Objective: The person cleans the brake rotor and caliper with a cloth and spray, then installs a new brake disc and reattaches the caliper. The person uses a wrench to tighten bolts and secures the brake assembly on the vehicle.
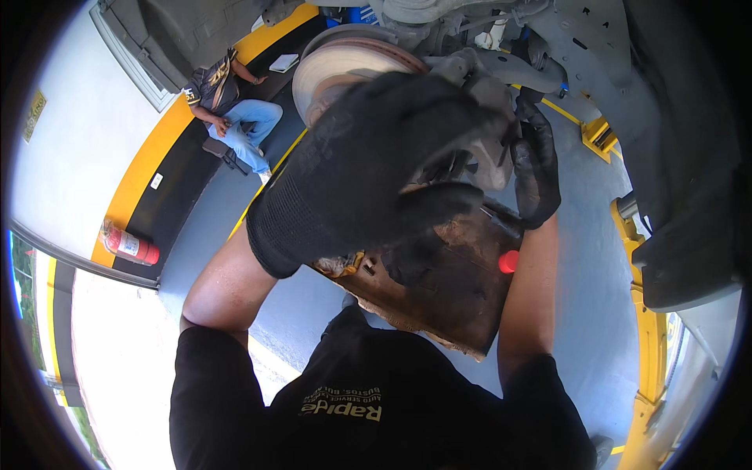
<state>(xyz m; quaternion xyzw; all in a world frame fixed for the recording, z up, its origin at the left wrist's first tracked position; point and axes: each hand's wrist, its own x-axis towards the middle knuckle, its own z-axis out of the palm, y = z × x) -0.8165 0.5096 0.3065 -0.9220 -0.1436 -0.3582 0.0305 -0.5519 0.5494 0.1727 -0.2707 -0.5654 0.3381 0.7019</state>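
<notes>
red fire extinguisher (pixel 130 245) by the wall, seated person (pixel 235 117) beyond

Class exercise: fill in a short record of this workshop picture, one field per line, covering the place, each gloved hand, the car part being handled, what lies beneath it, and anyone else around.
Place: garage bay, grey floor with yellow lines
Left hand: black glove, close to the camera, fingers curled in front of the brake assembly; what it grips cannot be told
Right hand: black glove, on the caliper
Part: brake disc on a raised car
Beneath: worn brown cardboard with a red cap
Others: a seated person by the wall
Wall item: fire extinguisher
</notes>
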